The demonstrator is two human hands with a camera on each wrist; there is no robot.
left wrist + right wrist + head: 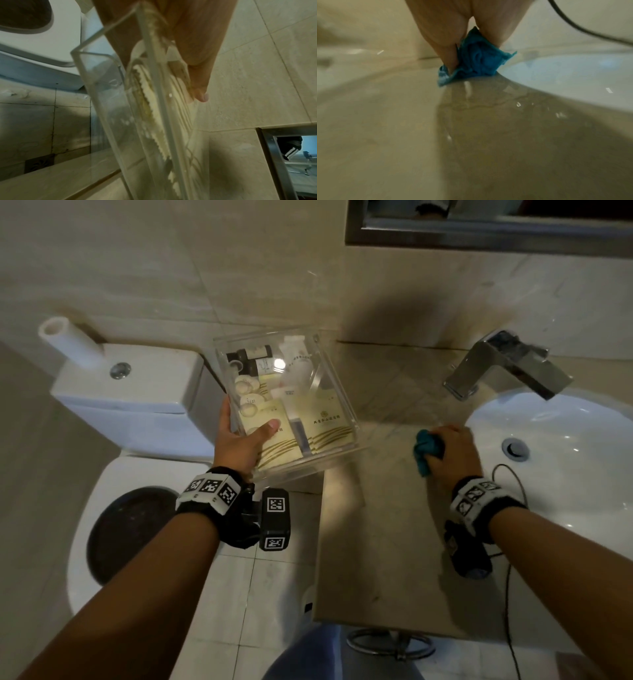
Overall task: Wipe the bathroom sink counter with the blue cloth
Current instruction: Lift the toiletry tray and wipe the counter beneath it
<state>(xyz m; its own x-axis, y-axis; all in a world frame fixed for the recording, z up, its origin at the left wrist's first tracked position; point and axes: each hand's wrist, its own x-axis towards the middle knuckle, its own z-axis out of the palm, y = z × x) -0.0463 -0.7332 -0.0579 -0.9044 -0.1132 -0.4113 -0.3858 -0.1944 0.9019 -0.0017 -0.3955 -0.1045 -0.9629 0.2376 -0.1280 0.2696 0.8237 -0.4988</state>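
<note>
My right hand [448,451] grips the bunched blue cloth [426,448] and presses it on the beige stone counter [376,535], just left of the white sink basin [565,474]. In the right wrist view the blue cloth [476,60] bulges between my fingers against the wet counter [471,135]. My left hand [243,440] holds a clear acrylic box [287,395] of toiletries tilted in the air left of the counter, thumb on its lid. In the left wrist view the clear box [137,108] hangs from my thumb [197,81] and fingers.
A chrome faucet [507,364] stands behind the basin. A white toilet [130,440] with its cistern sits to the left, below the held box. A mirror frame [479,231] hangs above. A black cable [507,491] lies over the basin's edge. A chrome ring [390,642] hangs under the counter's front edge.
</note>
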